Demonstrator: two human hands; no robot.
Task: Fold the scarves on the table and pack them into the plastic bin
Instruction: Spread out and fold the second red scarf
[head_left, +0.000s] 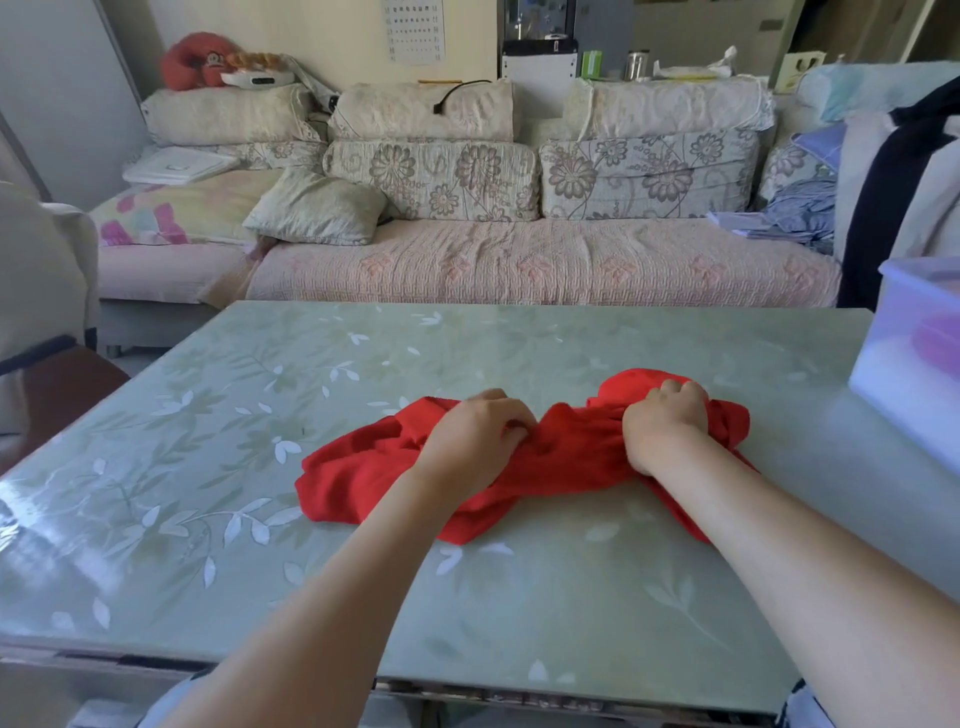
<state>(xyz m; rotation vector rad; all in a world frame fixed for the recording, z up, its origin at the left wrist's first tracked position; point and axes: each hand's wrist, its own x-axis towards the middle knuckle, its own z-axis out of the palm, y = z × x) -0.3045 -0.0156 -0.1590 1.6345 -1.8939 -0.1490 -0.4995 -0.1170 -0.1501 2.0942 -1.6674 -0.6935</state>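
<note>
A red scarf (358, 475) lies crumpled in the middle of the green leaf-patterned table (208, 441). My left hand (475, 434) grips a bunch of the cloth near its centre, fingers curled into the fabric. My right hand (667, 421) grips the scarf's right part, knuckles up, with cloth bulging above and to the right of it. At the table's right edge stands the clear plastic bin (898, 374), with something purple inside, only partly in view.
A long sofa (519, 260) with floral cushions runs behind the table. Folded blue cloth (795, 218) and dark clothing lie at its right end. A chair (47, 291) stands off the table's left corner. The table's near edge is just below my forearms.
</note>
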